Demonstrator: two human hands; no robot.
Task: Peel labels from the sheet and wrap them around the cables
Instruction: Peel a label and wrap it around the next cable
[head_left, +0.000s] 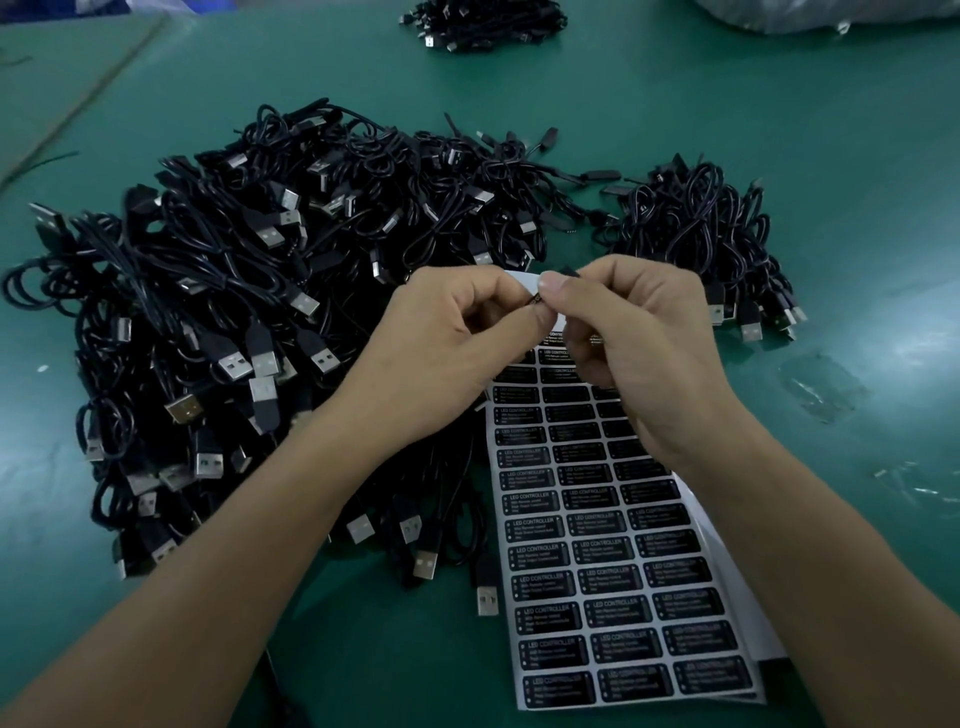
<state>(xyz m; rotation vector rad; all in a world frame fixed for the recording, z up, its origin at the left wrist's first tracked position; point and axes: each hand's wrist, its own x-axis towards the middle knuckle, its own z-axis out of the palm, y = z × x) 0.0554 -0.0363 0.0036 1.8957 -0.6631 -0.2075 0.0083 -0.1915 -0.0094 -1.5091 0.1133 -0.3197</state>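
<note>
Label (517, 277) is pinched in left hand (447, 338) & cable (570, 270) in right hand (628, 338), fingertips meeting above sheet (597, 561), label just left of cable.

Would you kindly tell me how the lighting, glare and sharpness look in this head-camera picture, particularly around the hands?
Head view: dim, bluish light; glare patches on the table at right; the left hand and right hand, pinching a white strip, look slightly soft; label sheet print is readable near the bottom; the black cable pile loses detail in shadow.
</note>
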